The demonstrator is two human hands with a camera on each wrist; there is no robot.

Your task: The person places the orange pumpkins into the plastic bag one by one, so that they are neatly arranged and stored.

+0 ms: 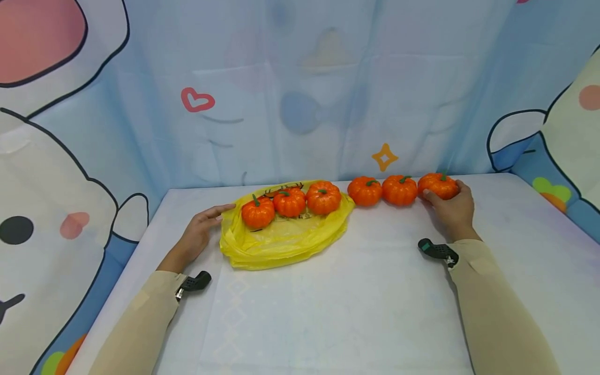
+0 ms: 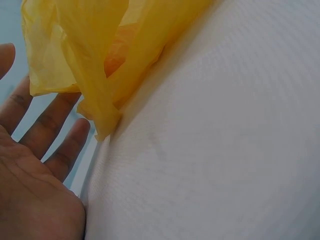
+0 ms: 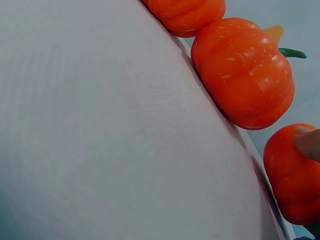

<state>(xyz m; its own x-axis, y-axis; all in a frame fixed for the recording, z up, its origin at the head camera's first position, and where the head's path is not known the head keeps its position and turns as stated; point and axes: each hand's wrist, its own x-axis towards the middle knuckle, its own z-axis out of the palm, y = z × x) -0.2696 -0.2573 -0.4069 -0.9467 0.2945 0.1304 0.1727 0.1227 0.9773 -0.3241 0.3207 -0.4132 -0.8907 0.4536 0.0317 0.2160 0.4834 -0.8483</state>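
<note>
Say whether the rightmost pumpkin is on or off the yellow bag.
Off: the right hand grips the rightmost pumpkin, and two pumpkins stand between it and the yellow bag.

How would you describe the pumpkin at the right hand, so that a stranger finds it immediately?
On the white table, look along the far edge, right of the yellow bag, to the row of three orange pumpkins. The wanted pumpkin is the rightmost, the only one gripped by the right hand.
</note>
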